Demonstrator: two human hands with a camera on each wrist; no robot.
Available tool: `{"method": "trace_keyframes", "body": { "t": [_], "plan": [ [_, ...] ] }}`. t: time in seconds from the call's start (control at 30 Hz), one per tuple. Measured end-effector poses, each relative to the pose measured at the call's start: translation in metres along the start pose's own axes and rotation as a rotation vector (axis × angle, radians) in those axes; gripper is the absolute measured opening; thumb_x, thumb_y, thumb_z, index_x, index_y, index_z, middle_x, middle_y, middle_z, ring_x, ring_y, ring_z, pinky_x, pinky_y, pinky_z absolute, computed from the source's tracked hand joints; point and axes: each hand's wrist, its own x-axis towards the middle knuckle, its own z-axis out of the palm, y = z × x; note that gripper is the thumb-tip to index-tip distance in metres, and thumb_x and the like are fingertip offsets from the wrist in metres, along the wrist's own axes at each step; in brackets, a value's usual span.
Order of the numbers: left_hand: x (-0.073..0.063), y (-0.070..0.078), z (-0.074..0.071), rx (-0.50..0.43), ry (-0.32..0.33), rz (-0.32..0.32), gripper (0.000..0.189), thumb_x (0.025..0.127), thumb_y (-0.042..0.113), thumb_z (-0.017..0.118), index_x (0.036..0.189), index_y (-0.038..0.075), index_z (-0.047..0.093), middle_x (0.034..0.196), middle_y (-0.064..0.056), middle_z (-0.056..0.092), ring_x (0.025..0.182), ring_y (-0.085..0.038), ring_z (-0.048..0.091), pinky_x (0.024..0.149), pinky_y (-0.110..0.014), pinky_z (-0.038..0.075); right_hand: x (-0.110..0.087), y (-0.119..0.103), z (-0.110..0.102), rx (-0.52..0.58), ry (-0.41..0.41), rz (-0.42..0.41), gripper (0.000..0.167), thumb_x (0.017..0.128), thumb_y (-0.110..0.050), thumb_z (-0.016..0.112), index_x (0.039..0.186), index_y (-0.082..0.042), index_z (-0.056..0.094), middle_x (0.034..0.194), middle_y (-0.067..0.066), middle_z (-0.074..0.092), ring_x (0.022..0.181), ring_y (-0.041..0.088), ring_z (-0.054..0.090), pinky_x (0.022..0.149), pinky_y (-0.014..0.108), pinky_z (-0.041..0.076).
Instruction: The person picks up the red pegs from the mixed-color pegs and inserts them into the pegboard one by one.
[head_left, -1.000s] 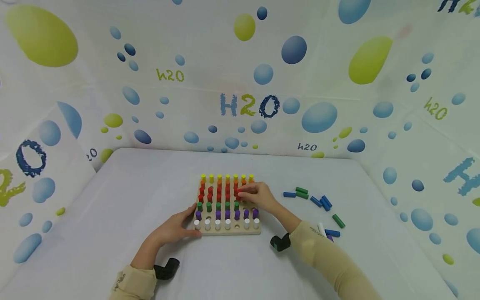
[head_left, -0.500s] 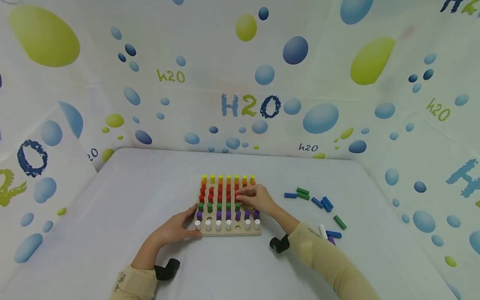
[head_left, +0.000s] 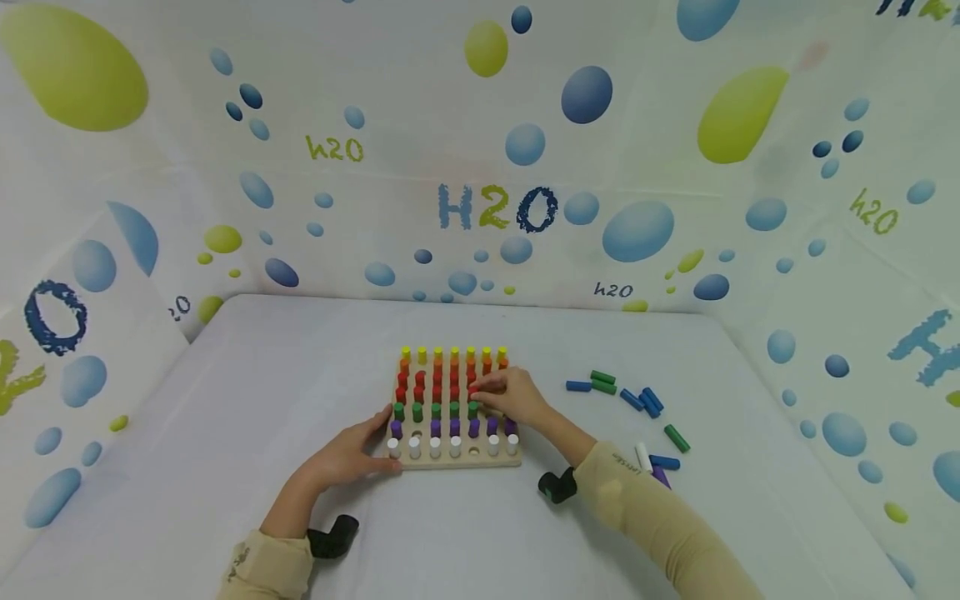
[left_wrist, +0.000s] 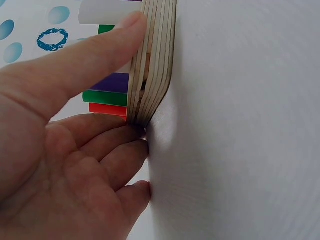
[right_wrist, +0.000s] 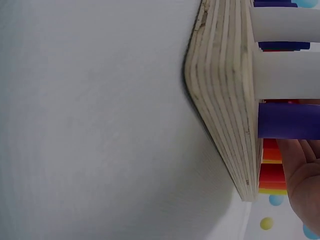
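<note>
A wooden pegboard (head_left: 459,465) lies mid-table in the head view, with rows of upright yellow, orange, red, green, purple and white pegs. My left hand (head_left: 341,454) grips its near-left corner. In the left wrist view the thumb (left_wrist: 95,60) presses the layered plywood edge (left_wrist: 159,45), and the other fingers rest at the side, down by the cloth. Over the right part of the red rows, my right hand (head_left: 519,396) pinches a red peg (head_left: 473,391) between thumb and fingers. The right wrist view shows that hand (right_wrist: 305,187) partly behind a purple peg (right_wrist: 290,120) and white pegs.
Right of the board lie loose blue pegs (head_left: 632,400), green pegs (head_left: 677,438), a white peg (head_left: 642,457) and a purple peg (head_left: 661,477). A patterned sheet (head_left: 375,83) hangs behind and beside the white-covered table (head_left: 300,350).
My right hand has lowered slightly at the red rows, with the red peg still in its fingers. The left hand keeps its place on the board; the head view has shifted a little.
</note>
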Motion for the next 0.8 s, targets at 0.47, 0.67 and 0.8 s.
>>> {"method": "trace_keyframes", "body": {
  "t": [0.47, 0.67, 0.8],
  "plan": [
    [-0.002, 0.0, 0.003, -0.007, 0.004, 0.007, 0.098, 0.073, 0.036, 0.076, 0.144, 0.0, 0.019, 0.146, -0.024, 0.023, 0.133, -0.041, 0.018, 0.104, -0.057, 0.02, -0.009, -0.005, 0.004, -0.065, 0.012, -0.023, 0.027, 0.082, -0.01, 0.068, 0.107, 0.001, 0.066, 0.098, 0.011, 0.069, 0.088, 0.02, 0.066, 0.075, 0.024, 0.053],
    [0.002, -0.004, 0.001, 0.013, 0.013, -0.011, 0.1, 0.072, 0.039, 0.075, 0.145, 0.002, 0.018, 0.146, -0.022, 0.023, 0.134, -0.04, 0.018, 0.105, -0.056, 0.02, -0.008, -0.005, -0.001, -0.052, 0.007, -0.035, 0.029, 0.083, -0.012, 0.067, 0.109, 0.001, 0.065, 0.099, 0.01, 0.068, 0.088, 0.018, 0.066, 0.075, 0.023, 0.053],
    [0.003, -0.004, 0.0, 0.021, 0.01, -0.015, 0.1, 0.072, 0.039, 0.076, 0.145, 0.002, 0.018, 0.146, -0.022, 0.024, 0.134, -0.04, 0.018, 0.104, -0.057, 0.02, -0.011, -0.005, -0.005, -0.043, 0.012, -0.038, 0.027, 0.084, -0.015, 0.067, 0.106, 0.0, 0.067, 0.099, 0.01, 0.069, 0.087, 0.018, 0.066, 0.074, 0.023, 0.053]
  ]
}}
